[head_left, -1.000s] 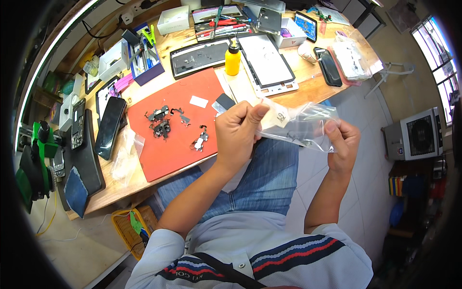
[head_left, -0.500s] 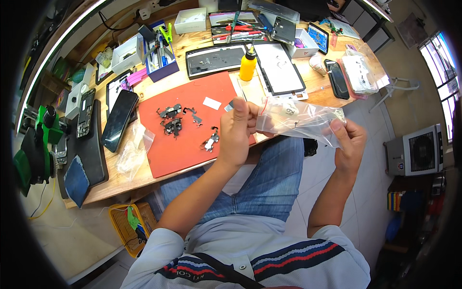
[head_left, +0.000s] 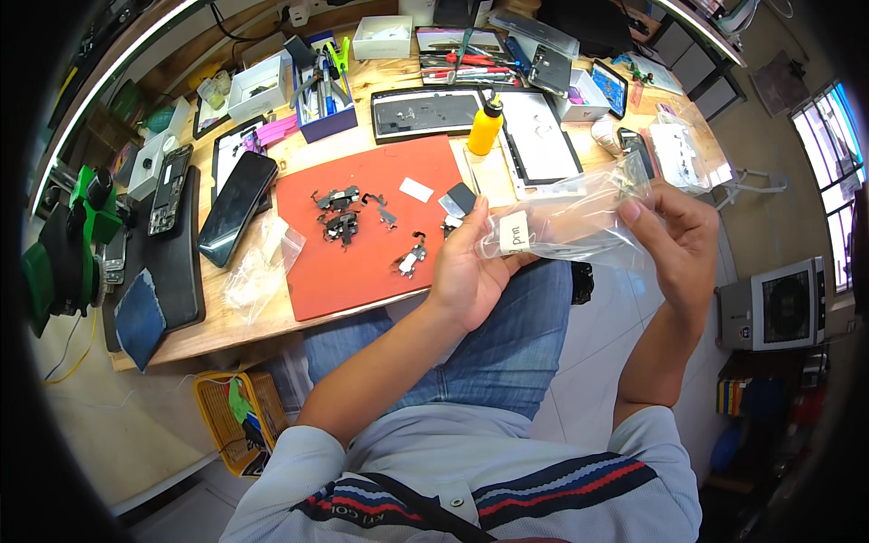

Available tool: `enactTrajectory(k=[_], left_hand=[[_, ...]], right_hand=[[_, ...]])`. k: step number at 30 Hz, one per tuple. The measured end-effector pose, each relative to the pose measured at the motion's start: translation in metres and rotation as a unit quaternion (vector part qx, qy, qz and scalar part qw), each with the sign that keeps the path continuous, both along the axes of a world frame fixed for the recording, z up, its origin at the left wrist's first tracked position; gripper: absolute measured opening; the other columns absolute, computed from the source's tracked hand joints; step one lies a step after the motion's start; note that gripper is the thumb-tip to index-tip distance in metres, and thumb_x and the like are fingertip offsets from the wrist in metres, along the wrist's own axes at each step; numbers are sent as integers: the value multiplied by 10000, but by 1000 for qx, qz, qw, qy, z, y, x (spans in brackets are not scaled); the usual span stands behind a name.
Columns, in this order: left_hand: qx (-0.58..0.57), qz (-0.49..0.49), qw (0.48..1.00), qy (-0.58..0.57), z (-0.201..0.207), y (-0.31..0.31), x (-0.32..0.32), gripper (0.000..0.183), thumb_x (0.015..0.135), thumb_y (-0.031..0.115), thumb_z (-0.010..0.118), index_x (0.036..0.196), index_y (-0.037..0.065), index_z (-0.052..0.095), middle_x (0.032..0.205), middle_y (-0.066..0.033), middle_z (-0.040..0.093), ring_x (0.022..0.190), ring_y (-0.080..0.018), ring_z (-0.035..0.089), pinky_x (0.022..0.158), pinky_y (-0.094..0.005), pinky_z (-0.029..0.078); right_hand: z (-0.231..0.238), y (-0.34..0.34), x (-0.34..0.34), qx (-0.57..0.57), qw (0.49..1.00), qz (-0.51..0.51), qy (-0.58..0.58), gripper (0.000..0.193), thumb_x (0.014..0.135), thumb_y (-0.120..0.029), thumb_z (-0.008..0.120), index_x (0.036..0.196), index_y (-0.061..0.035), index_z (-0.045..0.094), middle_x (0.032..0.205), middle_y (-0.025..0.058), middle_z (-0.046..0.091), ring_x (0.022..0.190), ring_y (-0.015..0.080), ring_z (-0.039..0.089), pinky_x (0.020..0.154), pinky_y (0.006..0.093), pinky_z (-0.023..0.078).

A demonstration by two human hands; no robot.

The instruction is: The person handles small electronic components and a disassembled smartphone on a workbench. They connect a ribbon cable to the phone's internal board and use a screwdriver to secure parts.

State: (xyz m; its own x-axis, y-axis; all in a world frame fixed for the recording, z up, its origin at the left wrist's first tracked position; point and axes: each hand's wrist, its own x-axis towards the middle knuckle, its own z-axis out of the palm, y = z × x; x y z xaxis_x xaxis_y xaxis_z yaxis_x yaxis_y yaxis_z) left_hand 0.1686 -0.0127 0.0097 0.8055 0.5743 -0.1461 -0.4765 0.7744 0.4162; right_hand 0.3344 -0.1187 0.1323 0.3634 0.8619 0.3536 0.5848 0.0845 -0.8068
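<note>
A clear plastic zip bag (head_left: 575,217) with a small white label (head_left: 514,233) is stretched between my two hands, above my lap at the bench's front edge. My left hand (head_left: 471,271) grips its labelled end, thumb on top. Pinched between the thumb and fingers of my right hand (head_left: 679,237) is the other end, where small pale bits show through the plastic. Left of the bag lies a red mat (head_left: 362,281). On it are several small black phone parts (head_left: 339,217), a white slip (head_left: 416,189) and a grey-black flat piece (head_left: 457,200).
A yellow bottle (head_left: 485,127) stands behind the mat. Left of the mat lie a dark phone (head_left: 237,208) and another clear bag (head_left: 258,276). Tool boxes (head_left: 326,118) and trays line the back. A yellow basket (head_left: 213,407) sits below the bench at left.
The bag has turned over between my hands, so its label now faces up near my left hand. My right hand has moved slightly right, and my left palm has rolled upward.
</note>
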Motion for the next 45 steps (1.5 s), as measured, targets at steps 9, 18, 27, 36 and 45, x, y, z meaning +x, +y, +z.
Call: enactTrajectory(k=[9,18,27,36,45], left_hand=[[-45,23,996,-78,0,-7,-3,547,1065,435,365,1342,-24,472,1289,-183,584,1193,-262,568,1057,-437,456],[-97,38,991,-84,-3,-6,6,465,1009,242,435,1355,-68,419,1320,-220,539,1259,-336,522,1130,-489,414],[-40,-3,986,-160,-2,1,-5,358,936,101,563,1250,-67,533,1235,-161,620,1189,-249,595,1074,-430,468],[33,17,997,-64,0,-5,3,472,973,202,585,1354,-44,454,1313,-195,580,1197,-297,610,1048,-478,504],[84,-75,993,30,2,-10,2,359,919,154,690,1210,-38,606,1088,-163,694,968,-251,712,878,-379,598]], right_hand=[[3,3,0,20,998,-62,6,254,901,-178,739,763,32,706,668,11,651,633,55,532,627,204,407],[-1,13,15,34,996,-84,4,292,915,-206,725,790,58,724,658,23,654,619,48,547,639,191,426],[-17,11,33,43,990,-120,67,284,915,-194,720,761,46,720,644,-2,621,559,12,420,522,205,282],[-26,13,20,13,992,-57,112,286,922,-215,723,759,20,717,656,-19,626,581,16,468,532,197,323],[-22,10,17,23,996,-38,72,319,925,-235,728,751,32,711,661,1,635,599,41,498,552,206,356]])
